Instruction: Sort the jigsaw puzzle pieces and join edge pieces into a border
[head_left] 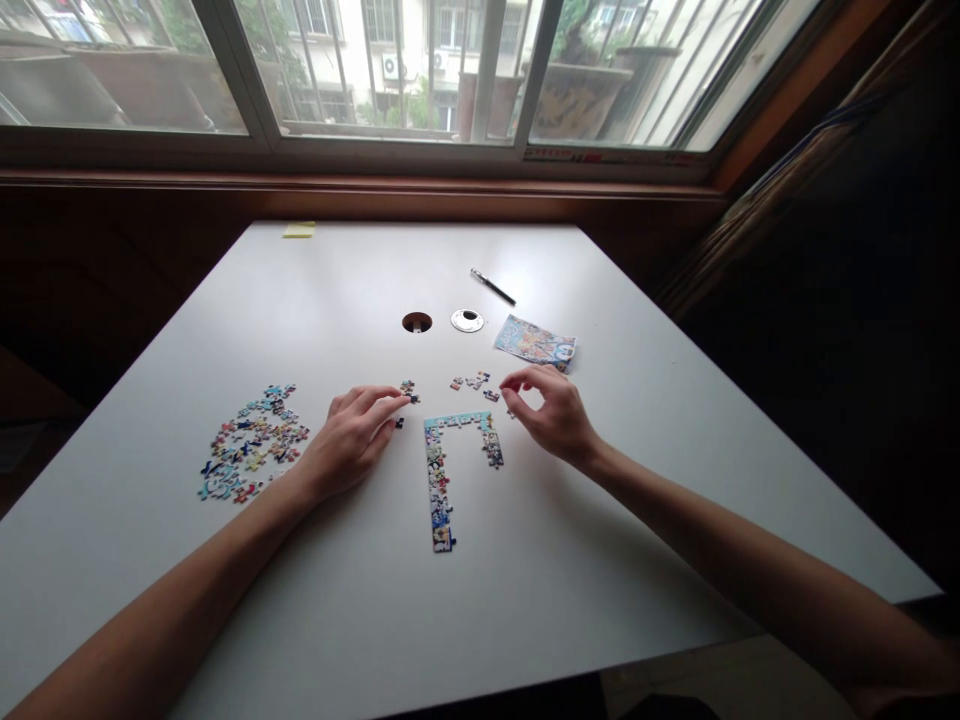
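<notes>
A partly joined jigsaw frame [450, 460] lies on the white table [480, 560], with a long left edge and a short top strip. My left hand [352, 440] rests palm down just left of it, fingertips touching a small loose piece [407, 390]. My right hand [551, 410] hovers to the right of the frame, thumb and forefinger pinched close together near a few loose pieces [472, 382]; whether they pinch a piece I cannot tell. A heap of several unsorted pieces [251, 442] lies further left.
A printed picture card [535, 343] lies behind my right hand. A black pen [493, 287], a round cable hole [417, 322] and its loose silver cap [467, 320] sit mid-table. A yellow sticky pad [299, 230] is at the far edge under the window.
</notes>
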